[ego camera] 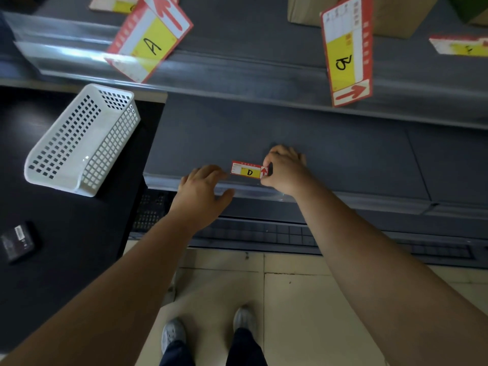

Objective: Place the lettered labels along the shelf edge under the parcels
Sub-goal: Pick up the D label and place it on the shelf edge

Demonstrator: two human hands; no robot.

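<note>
A small red, white and yellow label marked D [248,170] lies at the front of the lower grey shelf [330,157], just behind its clear edge strip [163,180]. My right hand [285,169] pinches the label's right end, at the red arrow. My left hand [202,192] rests on the edge strip just left of the label, fingers spread, holding nothing. On the upper shelf edge [237,75] sit larger labels: A [150,39] tilted at the left, a second lettered one [347,51] standing on end at the right.
A white perforated plastic basket [81,141] lies on the black surface at the left, beside a small dark device [18,243]. A cardboard parcel [390,14] stands on the upper shelf. Two more labels [460,46] [116,3] lie up there. Tiled floor and my shoes [208,331] are below.
</note>
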